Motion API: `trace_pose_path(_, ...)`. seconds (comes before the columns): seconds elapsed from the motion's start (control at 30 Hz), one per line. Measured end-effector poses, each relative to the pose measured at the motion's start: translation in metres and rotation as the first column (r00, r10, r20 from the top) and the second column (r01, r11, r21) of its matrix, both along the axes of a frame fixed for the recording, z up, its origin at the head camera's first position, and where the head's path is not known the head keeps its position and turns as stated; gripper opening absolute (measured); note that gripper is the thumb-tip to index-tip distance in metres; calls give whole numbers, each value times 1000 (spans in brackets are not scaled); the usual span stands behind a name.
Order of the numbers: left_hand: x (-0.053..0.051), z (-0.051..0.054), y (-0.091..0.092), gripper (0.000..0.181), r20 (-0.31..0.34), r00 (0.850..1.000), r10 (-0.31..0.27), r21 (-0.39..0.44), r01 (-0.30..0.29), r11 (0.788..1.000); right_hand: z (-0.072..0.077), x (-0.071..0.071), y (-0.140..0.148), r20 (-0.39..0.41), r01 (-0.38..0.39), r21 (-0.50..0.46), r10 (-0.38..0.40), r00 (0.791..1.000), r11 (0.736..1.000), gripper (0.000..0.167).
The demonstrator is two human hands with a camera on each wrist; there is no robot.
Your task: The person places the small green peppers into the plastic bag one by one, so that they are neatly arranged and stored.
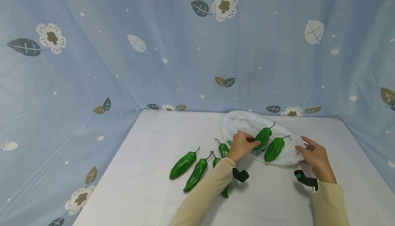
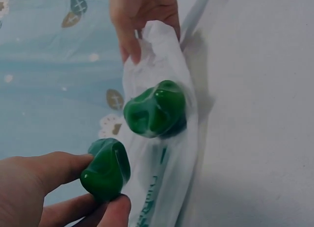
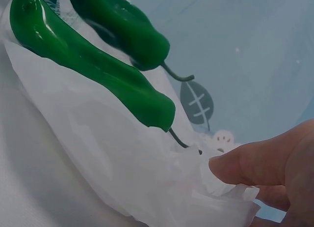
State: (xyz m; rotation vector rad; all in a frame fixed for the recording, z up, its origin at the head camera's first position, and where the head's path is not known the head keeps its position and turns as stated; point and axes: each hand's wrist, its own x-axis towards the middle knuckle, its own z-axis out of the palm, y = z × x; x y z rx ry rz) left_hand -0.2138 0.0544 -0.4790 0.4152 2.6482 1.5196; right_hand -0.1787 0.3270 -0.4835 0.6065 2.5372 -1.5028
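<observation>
The left hand [image 1: 242, 146] pinches a green pepper [image 1: 263, 137] near its blunt end, over a white plastic bag [image 1: 243, 119]; in the left wrist view thumb and fingers close round that pepper [image 2: 107, 170]. A second pepper [image 1: 274, 149] lies on the bag to its right, untouched. At the bag's right end the right hand [image 1: 318, 159] grips the bag's edge; in the right wrist view its thumb and fingers [image 3: 235, 163] hold the crumpled plastic [image 3: 196, 197] beside the second pepper's stem.
Left of the bag on the white table [image 1: 139, 150] lie two peppers [image 1: 182, 165] [image 1: 197, 174] side by side. More peppers, one of them by the left wrist [image 1: 223, 149], are partly hidden under the left forearm. A blue patterned curtain [image 1: 185, 47] hangs behind and at the sides.
</observation>
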Motion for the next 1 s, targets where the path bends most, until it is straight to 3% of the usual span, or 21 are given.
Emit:
trace_pose_path(0.3, 1, -8, 5, 22, -12, 1000, 12, -39, -13, 999, 2, 0, 0, 7, -4, -12, 4, 1000, 1000, 71)
trace_pose_path(0.53, 2, -8, 6, 19, -28, 999, 22, -92, -24, 995, 1, 1, 1, 3, -16, -12, 16, 1000, 1000, 71)
trace_pose_path(1.0, 2, -12, 8, 21, -31, 999, 14, -106, -17, 994, 1, 1, 0, 4, -12, -11, 12, 1000, 1000, 71)
